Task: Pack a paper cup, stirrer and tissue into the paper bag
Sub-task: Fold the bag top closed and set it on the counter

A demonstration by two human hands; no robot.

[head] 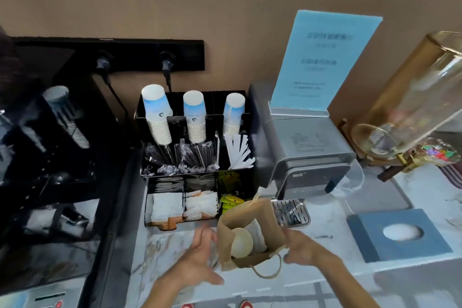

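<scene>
**Bag open on the counter, cup and tissue inside**

A pale marbled counter (175,240) runs along a brown wall. The bag (250,217) stands on the counter near its front edge, mouth open and its twine handle drooping forward. Inside the bag a cup (241,242) lies tilted, its open rim facing up, with a white tissue (257,232) just behind it. No stirrer can be made out in the bag.

The left hand (200,255) is just left of the bag, fingers spread wide and holding nothing; motion blur hides whether it touches the paper. The right hand (300,247) is at the bag's right side, fingers curled at the rim by the handle; whether it grips is unclear.

Behind the bag, a black organizer (195,172) holds three stacks of upturned cups, wrapped stirrers and sachets. Right of the bag sits a grey dispenser (312,157), and further right a blue tissue box (400,235).
</scene>
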